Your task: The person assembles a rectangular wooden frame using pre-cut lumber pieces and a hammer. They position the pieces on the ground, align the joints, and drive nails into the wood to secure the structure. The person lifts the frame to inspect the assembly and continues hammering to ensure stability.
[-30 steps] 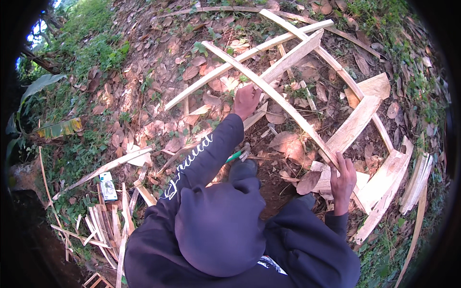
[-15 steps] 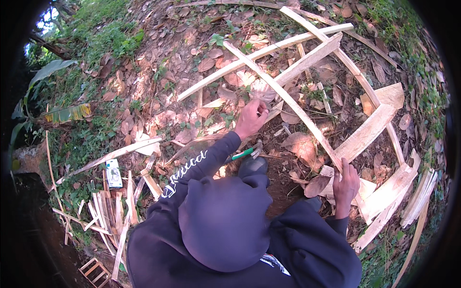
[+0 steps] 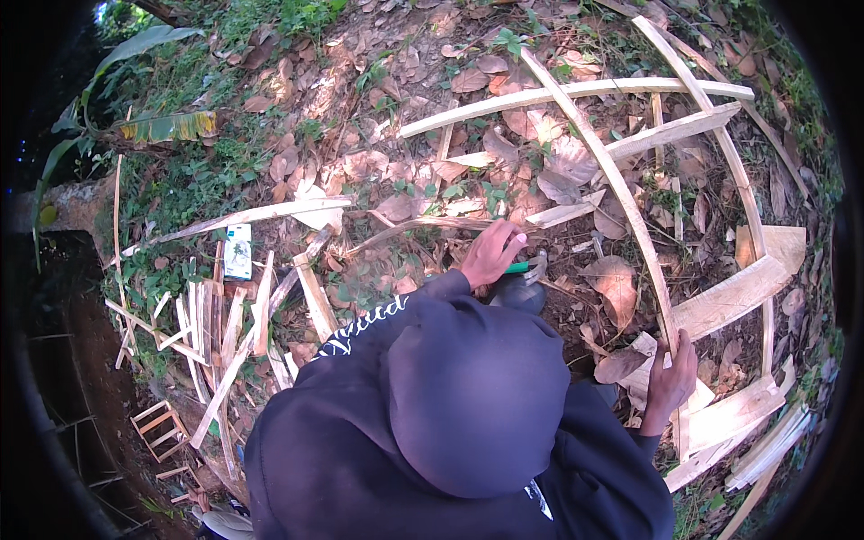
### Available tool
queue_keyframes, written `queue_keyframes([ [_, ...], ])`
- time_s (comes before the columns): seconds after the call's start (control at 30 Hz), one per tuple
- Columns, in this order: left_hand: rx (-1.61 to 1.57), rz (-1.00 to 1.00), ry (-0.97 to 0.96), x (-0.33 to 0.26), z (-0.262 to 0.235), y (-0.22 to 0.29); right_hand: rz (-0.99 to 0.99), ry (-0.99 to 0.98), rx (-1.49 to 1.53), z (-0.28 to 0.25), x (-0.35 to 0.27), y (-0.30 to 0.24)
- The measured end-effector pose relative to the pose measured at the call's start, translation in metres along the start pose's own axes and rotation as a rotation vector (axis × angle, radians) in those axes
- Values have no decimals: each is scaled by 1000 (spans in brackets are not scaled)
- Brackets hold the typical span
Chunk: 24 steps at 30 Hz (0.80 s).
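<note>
My left hand (image 3: 490,255) is low over the ground with its fingers loosely stretched out, right beside the green handle (image 3: 517,267) of a hammer (image 3: 537,266). Part of that handle is hidden by the hand. On the right, my right hand (image 3: 673,378) grips the near end of a long wooden strip (image 3: 621,189). This strip belongs to a frame of pale wood lying on the leaves. A wide board (image 3: 733,295) meets it close to my right fingers, and a second long strip (image 3: 733,162) runs along the far side. Another strip (image 3: 576,92) crosses both near the top.
Split wood pieces (image 3: 207,324) lie piled at the left, below a white and blue packet (image 3: 238,252). A small wooden rack (image 3: 160,430) stands at the lower left. More boards (image 3: 733,418) lie at the lower right. Dry leaves cover the soil.
My left hand has come back from beside the frame's boards to the hammer, and its curled fingers have straightened. My right hand stays on the strip. The whole view has shifted.
</note>
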<state>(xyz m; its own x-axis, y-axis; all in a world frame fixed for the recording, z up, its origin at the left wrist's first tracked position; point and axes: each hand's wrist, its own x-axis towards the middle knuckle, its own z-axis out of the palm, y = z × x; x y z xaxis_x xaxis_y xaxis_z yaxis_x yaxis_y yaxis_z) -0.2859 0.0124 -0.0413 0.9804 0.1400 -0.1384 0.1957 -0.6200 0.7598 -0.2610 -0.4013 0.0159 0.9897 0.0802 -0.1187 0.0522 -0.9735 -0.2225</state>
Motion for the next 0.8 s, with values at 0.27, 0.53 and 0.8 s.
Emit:
queue_keyframes([
  [0.27, 105, -46, 324, 18, -45, -34, 44, 43, -18, 8, -4, 8],
  [0.53, 178, -74, 450, 47, -93, -66, 25, -4, 48, 11, -3, 20],
  [0.8, -31, -263, -443, 37, -44, 14, -59, -37, 93, -9, 2, 20],
])
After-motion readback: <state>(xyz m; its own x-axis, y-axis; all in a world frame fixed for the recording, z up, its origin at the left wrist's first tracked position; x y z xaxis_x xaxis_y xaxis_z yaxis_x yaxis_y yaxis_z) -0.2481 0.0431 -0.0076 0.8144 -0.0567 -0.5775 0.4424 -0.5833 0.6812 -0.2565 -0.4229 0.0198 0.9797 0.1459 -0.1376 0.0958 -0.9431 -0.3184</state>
